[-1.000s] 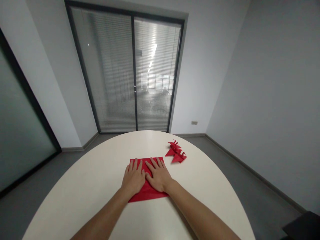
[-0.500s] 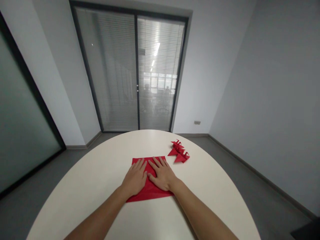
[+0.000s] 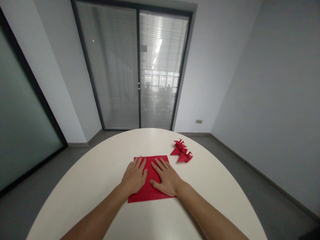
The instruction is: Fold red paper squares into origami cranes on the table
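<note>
A flat red sheet of paper (image 3: 149,193) lies on the white oval table (image 3: 100,173). My left hand (image 3: 134,177) rests palm down on the sheet's left part, fingers stretched out. My right hand (image 3: 167,178) lies flat on the sheet's right part, fingers spread. A narrow strip of red shows between the two hands. Both hands hold nothing. Two folded red paper cranes (image 3: 182,152) sit on the table beyond my right hand, apart from the sheet.
The table's far rim curves toward a glass double door with blinds (image 3: 138,70). Grey floor (image 3: 252,186) runs around the table, with plain walls on the right and a dark glass partition (image 3: 20,126) on the left.
My hands have slid slightly apart on the sheet, so more red shows between them. The view has shifted a little to the left and down.
</note>
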Motion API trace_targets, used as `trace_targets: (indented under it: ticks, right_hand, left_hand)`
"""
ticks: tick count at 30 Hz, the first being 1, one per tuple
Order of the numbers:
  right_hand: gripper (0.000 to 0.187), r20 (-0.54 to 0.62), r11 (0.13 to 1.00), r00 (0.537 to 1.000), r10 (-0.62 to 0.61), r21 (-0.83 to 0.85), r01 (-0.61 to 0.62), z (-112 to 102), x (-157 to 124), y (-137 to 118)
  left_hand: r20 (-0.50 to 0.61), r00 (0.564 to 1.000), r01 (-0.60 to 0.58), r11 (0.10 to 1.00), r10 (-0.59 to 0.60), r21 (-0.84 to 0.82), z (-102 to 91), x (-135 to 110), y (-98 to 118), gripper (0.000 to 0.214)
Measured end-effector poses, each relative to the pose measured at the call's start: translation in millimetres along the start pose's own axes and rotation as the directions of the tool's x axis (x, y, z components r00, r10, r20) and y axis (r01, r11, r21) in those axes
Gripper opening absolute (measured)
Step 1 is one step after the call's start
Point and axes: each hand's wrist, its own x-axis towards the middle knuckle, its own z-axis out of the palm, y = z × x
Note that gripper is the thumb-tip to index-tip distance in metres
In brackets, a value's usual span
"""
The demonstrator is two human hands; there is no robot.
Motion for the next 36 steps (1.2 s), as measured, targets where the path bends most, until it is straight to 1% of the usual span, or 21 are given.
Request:
trace_targets:
  ticks: [3, 5, 6, 8, 9, 10, 11, 13, 15, 18, 21, 23, 25, 26, 27, 28, 29, 30, 31, 33, 36]
  right_hand:
    - [0.088, 0.008, 1.0, 1.0, 0.018, -0.003, -0.018, 0.8, 1.2, 0.6]
    - [0.09, 0.012, 1.0, 0.999, 0.031, 0.005, -0.031, 0.3, 1.3, 0.5]
    - [0.092, 0.016, 0.999, 0.999, 0.035, 0.012, -0.035, -0.2, 1.1, 0.4]
    - [0.099, 0.029, 0.999, 0.999, 0.038, 0.026, -0.039, -1.9, 0.7, -0.1]
    - [0.102, 0.036, 0.999, 0.999, 0.038, 0.033, -0.039, -3.0, 0.6, -0.3]
    - [0.104, 0.043, 0.999, 0.998, 0.037, 0.039, -0.038, -4.2, 0.4, -0.7]
    - [0.106, 0.049, 0.998, 0.998, 0.036, 0.043, -0.038, -5.5, 0.3, -1.0]
    - [0.109, 0.061, 0.998, 0.998, 0.029, 0.051, -0.032, -7.7, 0.1, -1.5]
    - [0.11, 0.074, 0.998, 0.997, 0.02, 0.055, -0.024, -9.1, -0.5, -1.4]
    - [0.107, 0.084, 0.999, 0.996, 0.014, 0.049, -0.019, -9.1, -1.6, 0.6]
    - [0.102, 0.087, 0.999, 0.996, 0.011, 0.039, -0.015, -7.2, -2.4, 3.9]
    - [0.101, 0.086, 0.999, 0.996, 0.01, 0.036, -0.013, -5.7, -2.7, 5.8]
    - [0.101, 0.083, 0.999, 0.997, 0.009, 0.034, -0.011, -4.3, -2.7, 7.0]
    - [0.1, 0.079, 0.999, 0.997, 0.007, 0.033, -0.01, -3.7, -2.6, 7.4]
    - [0.1, 0.076, 0.999, 0.997, 0.004, 0.033, -0.006, -3.2, -2.4, 7.7]
    - [0.1, 0.073, 0.999, 0.997, 0.0, 0.033, -0.003, -2.7, -2.2, 7.9]
    - [0.1, 0.071, 0.999, 0.997, -0.002, 0.033, 0.0, -2.4, -1.9, 8.2]
    - [0.099, 0.071, 0.999, 0.997, -0.005, 0.032, 0.003, -2.1, -1.6, 8.4]
    - [0.098, 0.073, 1.0, 0.997, -0.007, 0.03, 0.005, -1.9, -1.4, 8.6]
    - [0.098, 0.076, 1.0, 0.997, -0.011, 0.028, 0.009, -1.8, -0.9, 9.2]
    - [0.098, 0.078, 0.999, 0.996, -0.031, 0.032, 0.028, -1.9, -0.8, 10.3]
  left_hand:
    - [-0.006, 0.996, 0.09, 0.994, -0.09, 0.057, -2.0, 2.0, -8.7, 0.056]
    - [-0.073, 0.991, 0.12, 0.99, -0.115, 0.074, -3.6, 2.4, -11.1, 0.055]
    - [-0.12, 0.988, 0.109, 0.991, -0.1, 0.07, -4.4, 2.3, -10.8, 0.055]
    - [-0.191, 0.981, 0.022, 0.999, -0.015, 0.033, -5.5, 1.6, -8.0, 0.054]
    - [-0.198, 0.979, -0.05, 0.999, 0.049, 0.0, -5.7, 1.1, -6.0, 0.054]
    - [-0.179, 0.978, -0.12, 0.992, 0.111, -0.04, -5.6, 0.5, -4.2, 0.054]
    - [-0.137, 0.978, -0.17, 0.982, 0.158, -0.083, -5.1, 0.0, -2.6, 0.053]
    - [-0.052, 0.981, -0.191, 0.974, 0.185, -0.125, -3.5, -0.9, -1.4, 0.053]
    - [0.0, 0.986, -0.164, 0.98, 0.165, -0.117, -1.8, -1.3, -2.9, 0.053]
    - [0.023, 0.992, -0.126, 0.99, 0.127, -0.063, 0.7, -0.8, -8.2, 0.055]
    - [-0.003, 0.997, -0.071, 0.997, 0.071, -0.002, 4.0, -0.1, -13.3, 0.055]
    - [-0.035, 0.999, -0.011, 0.999, 0.012, 0.034, 5.4, -0.1, -14.9, 0.055]
    - [-0.068, 0.997, 0.032, 0.999, -0.029, 0.04, 4.4, -1.0, -14.9, 0.054]
    - [-0.08, 0.997, 0.02, 1.0, -0.018, 0.023, 2.9, -1.8, -14.6, 0.054]
    - [-0.088, 0.996, -0.019, 1.0, 0.019, -0.006, 0.9, -2.7, -14.3, 0.054]
    - [-0.085, 0.991, -0.103, 0.994, 0.099, -0.047, -1.4, -3.9, -13.9, 0.054]
    - [-0.061, 0.979, -0.2, 0.975, 0.195, -0.094, -3.7, -5.1, -13.7, 0.055]
    - [-0.023, 0.965, -0.264, 0.954, 0.263, -0.141, -5.7, -6.2, -13.5, 0.056]
    - [0.018, 0.952, -0.297, 0.938, 0.305, -0.179, -7.3, -7.3, -13.5, 0.055]
    - [0.085, 0.939, -0.307, 0.925, 0.332, -0.223, -8.8, -8.7, -13.9, 0.056]
    - [0.11, 0.94, -0.291, 0.928, 0.322, -0.234, -7.9, -8.8, -15.4, 0.057]
